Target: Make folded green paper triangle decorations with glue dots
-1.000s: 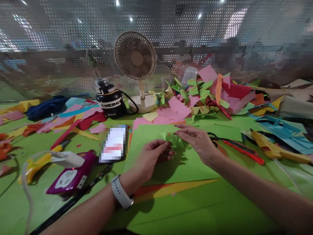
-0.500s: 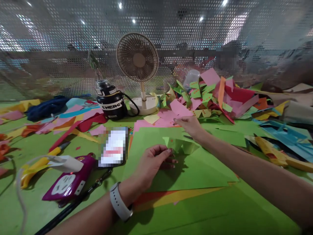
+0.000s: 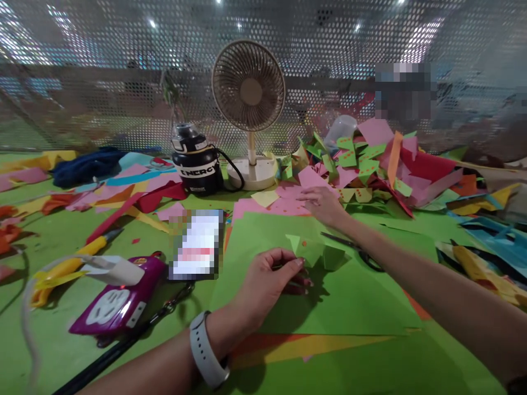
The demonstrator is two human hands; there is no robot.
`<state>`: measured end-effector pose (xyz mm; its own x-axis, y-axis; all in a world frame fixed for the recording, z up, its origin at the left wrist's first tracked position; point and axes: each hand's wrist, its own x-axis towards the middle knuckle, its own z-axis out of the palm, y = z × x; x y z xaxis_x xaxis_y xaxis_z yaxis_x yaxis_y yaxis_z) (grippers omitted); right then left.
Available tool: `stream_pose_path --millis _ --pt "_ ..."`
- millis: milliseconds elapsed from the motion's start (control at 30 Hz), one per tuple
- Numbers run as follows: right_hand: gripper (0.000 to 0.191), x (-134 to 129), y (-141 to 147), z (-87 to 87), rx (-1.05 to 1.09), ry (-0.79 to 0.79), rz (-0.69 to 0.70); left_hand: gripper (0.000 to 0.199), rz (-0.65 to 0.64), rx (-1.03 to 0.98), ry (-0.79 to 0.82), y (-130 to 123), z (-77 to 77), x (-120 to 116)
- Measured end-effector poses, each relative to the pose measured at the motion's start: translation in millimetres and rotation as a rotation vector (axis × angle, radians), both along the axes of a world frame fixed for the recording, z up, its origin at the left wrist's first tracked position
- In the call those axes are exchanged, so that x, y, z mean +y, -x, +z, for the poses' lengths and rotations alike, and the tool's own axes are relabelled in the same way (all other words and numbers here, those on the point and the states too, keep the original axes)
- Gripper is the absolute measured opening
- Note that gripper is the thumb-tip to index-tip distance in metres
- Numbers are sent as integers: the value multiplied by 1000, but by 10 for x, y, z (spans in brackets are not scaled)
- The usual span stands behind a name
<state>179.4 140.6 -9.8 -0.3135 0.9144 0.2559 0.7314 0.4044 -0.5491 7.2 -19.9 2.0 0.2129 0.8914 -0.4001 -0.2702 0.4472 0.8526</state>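
Observation:
Over a stack of green sheets (image 3: 263, 230), my left hand (image 3: 275, 280) pinches a folded green paper strip (image 3: 315, 252) with a small orange dot on it. A grey watch (image 3: 206, 351) is on that wrist. Farther back, my right hand (image 3: 323, 203) reaches onto pink paper (image 3: 263, 207) with small orange dots; its fingers are extended and low over the sheet. Black scissors (image 3: 343, 240) lie on the green sheets, partly beneath my right forearm.
A fan (image 3: 250, 90) and black bottle (image 3: 197, 164) stand behind. Folded dotted green pieces (image 3: 348, 151) are heaped at back right. To the left lie a phone (image 3: 197, 244), purple power strip (image 3: 119, 302) and yellow-handled tool (image 3: 74, 269).
The view has shifted, moving most objects right in the picture. My right hand's fingers have gone from bunched to more spread over the pink paper. More of the scissors shows. My left hand still holds the strip.

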Motion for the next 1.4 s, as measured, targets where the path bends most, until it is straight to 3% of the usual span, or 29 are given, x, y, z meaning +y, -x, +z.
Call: stream_pose_path --millis 200,333,500,667,800,867,1133,1233,1400 --pt "44 -145 -145 -30 -484 -85 101 13 -13 -21 -19 11 -18 0" --pt "61 -187 -103 -42 -543 -30 118 14 -14 -7 -10 13 -9 -1" --pt "68 -161 -65 -24 -431 97 110 13 -12 14 -19 16 -8 0" --pt "59 -265 -113 170 172 280 109 10 13 -15 -8 17 -19 8" --pt "52 -579 -129 382 578 442 93 9 43 -63 7 6 -6 10" --pt "51 -775 -126 445 671 485 78 10 65 -71 16 -2 4 8" --pt "47 -1356 -90 330 515 369 137 12 62 -113 -5 14 -1 -21" --pt "50 -1439 -61 289 405 316 157 10 51 -132 -16 28 -3 -30" --pt "46 -1463 -60 215 229 86 209 9 44 -157 -42 27 -17 -20"
